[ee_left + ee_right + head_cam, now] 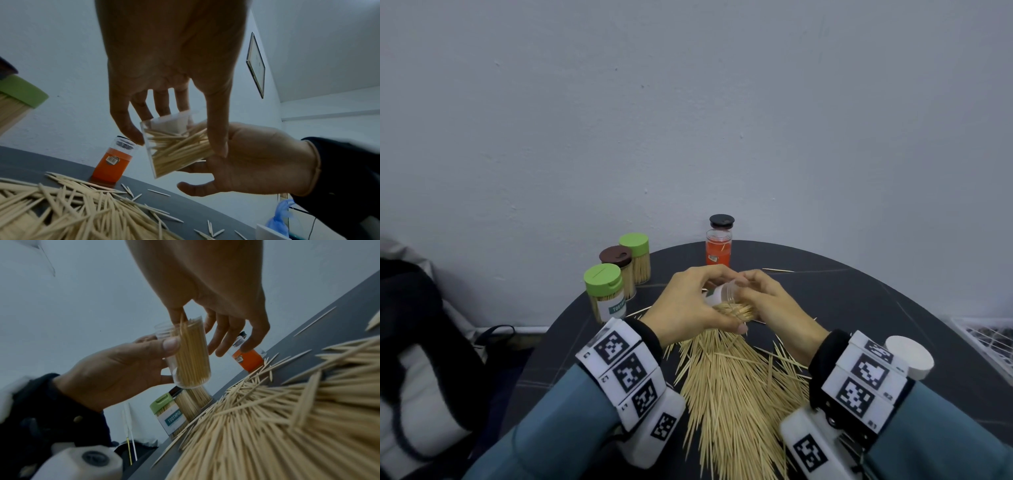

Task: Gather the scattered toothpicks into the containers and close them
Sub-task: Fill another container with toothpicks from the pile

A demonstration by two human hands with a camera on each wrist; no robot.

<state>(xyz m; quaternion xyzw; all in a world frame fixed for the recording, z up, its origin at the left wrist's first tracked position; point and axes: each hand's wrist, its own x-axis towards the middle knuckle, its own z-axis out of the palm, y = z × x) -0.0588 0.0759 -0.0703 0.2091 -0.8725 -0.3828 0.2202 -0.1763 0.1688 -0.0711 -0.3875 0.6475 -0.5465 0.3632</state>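
A: Left hand (pixel 690 305)?
B: Centre of the head view. Fingers and thumb curl round a clear open toothpick jar (pixel 722 293), held above the table and tilted, mouth toward the right hand. Firm grip, thumb (pixel 164 345) pressed on the jar wall in the right wrist view.

A: Right hand (pixel 774 301)?
B: Just right of the left, fingertips at the jar mouth. Fingers (pixel 224 337) bent and spread, thumb tip at the rim among the sticks. Whether it pinches toothpicks, cannot tell.

A: Jar contents?
B: Partly full of toothpicks (pixel 179 146), packed along its length, tips at the mouth. No lid on it.

A: Other containers?
B: Upper left of the table (pixel 876 308): three jars in a cluster, all packed with toothpicks. Front one has a green lid (pixel 602 279) and a label reading TOOTHPICK; a brown-lidded jar (pixel 616 257) behind it; another green-lidded jar (pixel 634 245) at the back. All capped.

A: The orange one?
B: Orange jar with black cap (pixel 719 245), upright at the far edge, above the hands, apart from the cluster. One stick seems visible inside.

A: Loose toothpicks?
B: Big pile (pixel 736 394) lower centre, between the wrists, right under the held jar. Strays lie to the right and one near the orange jar.
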